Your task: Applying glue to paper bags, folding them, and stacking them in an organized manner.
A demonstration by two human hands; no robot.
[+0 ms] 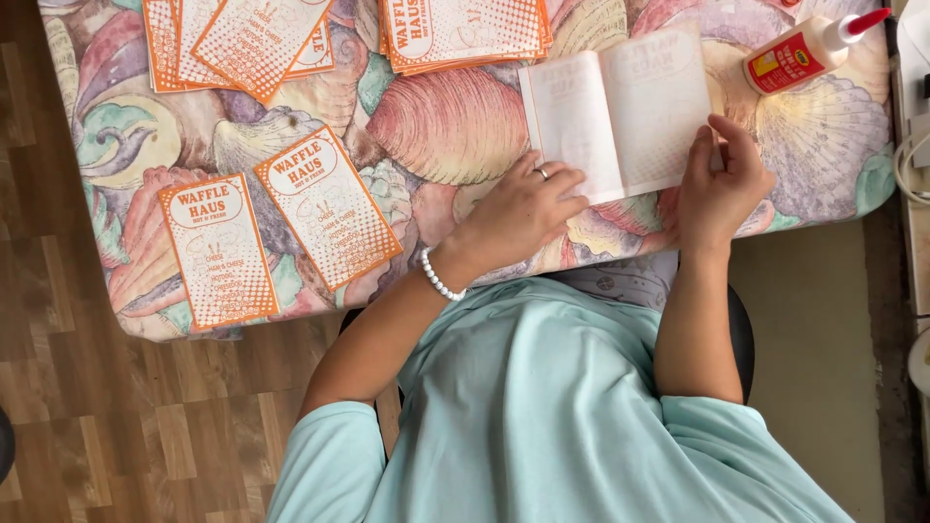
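Clad in a loose, pale mint-green short-sleeved top, creased softly across the front; bare from the sleeve hems down. On the left hand [518, 215], a thin silvery ring; at its wrist, a bracelet of small white beads [439, 278]. Nothing worn on the right hand [719, 184]

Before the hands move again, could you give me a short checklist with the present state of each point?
1. Left hand flat on the sheet: ok.
2. Right hand on the sheet's right edge: ok.
3. Sheet lies blank side up, creased down the middle: ok.
4. Glue bottle cap closed: cannot tell.
5. Glue bottle clear of the sheet: ok.
6. Two finished cards lie apart from the sheet: ok.
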